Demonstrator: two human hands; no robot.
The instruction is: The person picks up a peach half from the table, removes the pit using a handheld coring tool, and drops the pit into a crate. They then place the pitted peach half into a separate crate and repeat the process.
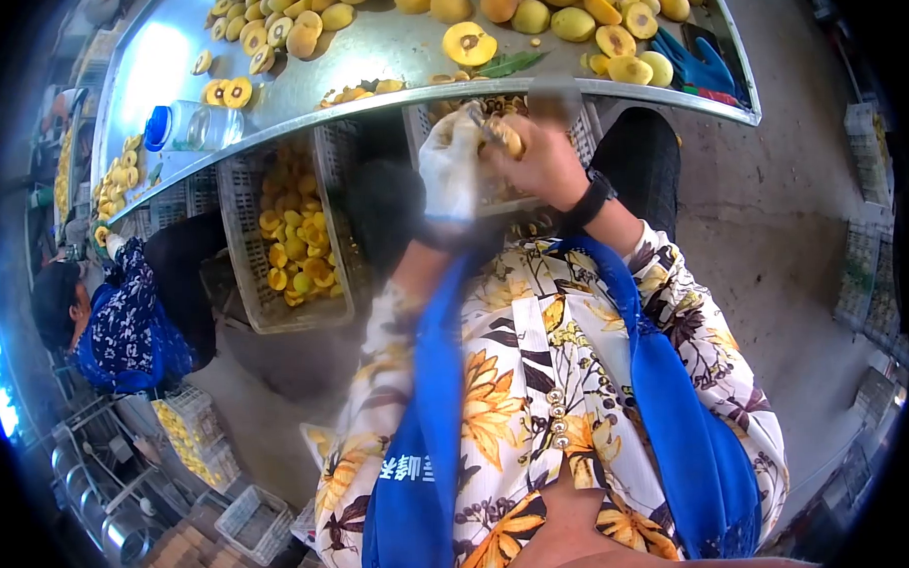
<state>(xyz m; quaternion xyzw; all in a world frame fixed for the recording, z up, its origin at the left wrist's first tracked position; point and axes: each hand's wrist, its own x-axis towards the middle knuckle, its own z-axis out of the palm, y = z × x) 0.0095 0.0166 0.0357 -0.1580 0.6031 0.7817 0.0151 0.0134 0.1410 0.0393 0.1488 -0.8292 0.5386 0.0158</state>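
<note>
My left hand [449, 169], in a white glove, is closed just below the table's front edge; what its fingers hold is too blurred to make out. Beside it, my bare right hand [545, 159], with a black watch on the wrist, is wrapped round a small dark-and-tan tool [504, 137] that points at the gloved fingers. Under both hands stands a crate [416, 135] with fruit pieces in it, largely hidden by them. Past the metal edge, halved yellow peaches [469, 44] lie on the table, some with the stone showing, next to a green leaf [512, 64].
The metal table [387, 61] has a raised rim and carries heaped peaches, a clear blue-capped bottle [204, 126] and a blue glove [697, 65]. A crate of peach halves [298, 244] stands on the floor at left. Further left, another person [125, 316] sits near the table.
</note>
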